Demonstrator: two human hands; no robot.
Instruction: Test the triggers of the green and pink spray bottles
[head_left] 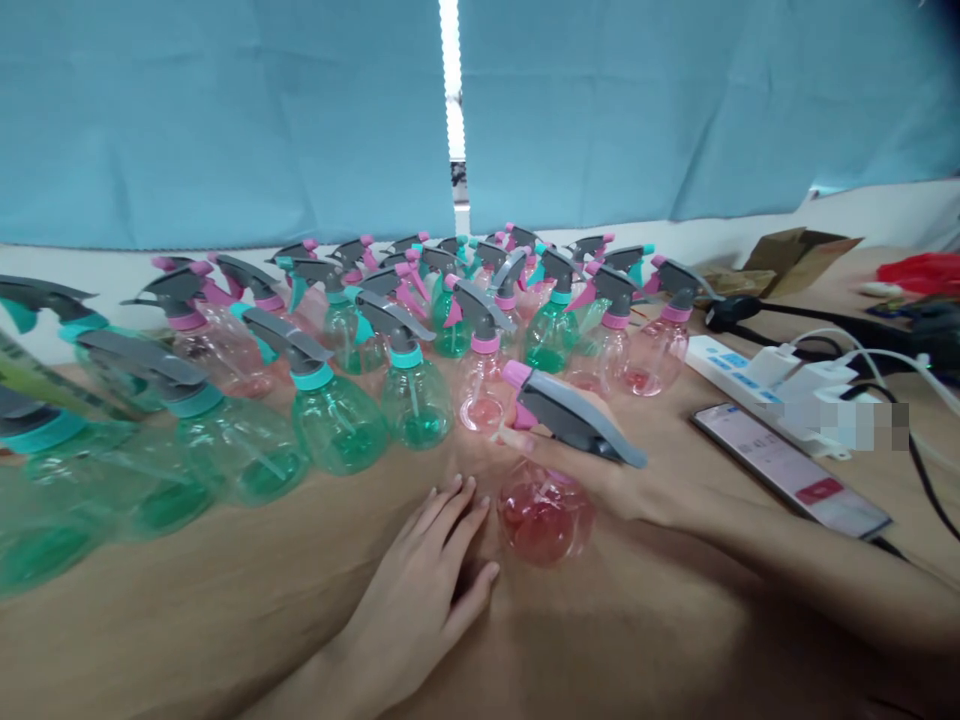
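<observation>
A pink spray bottle (546, 515) with a grey trigger head and pink nozzle stands before me on the brown tabletop (315, 610). My right hand (600, 478) comes in from the right and is closed around its neck, just under the trigger head; the head hides part of the fingers. Flat on the tabletop to the left of that bottle lies my left hand (431, 575), its fingers apart, holding nothing. Beyond the hands are a pink spray bottle (481, 388) and a green spray bottle (417, 400), both upright with a little liquid in the bottom.
Several more green and pink spray bottles stand in rows toward the back and left, the nearest green one (341, 425) among them. On the right lie a phone (787, 470) and a white power strip (727, 370) with plugs and cables. A cardboard box (799, 262) sits behind.
</observation>
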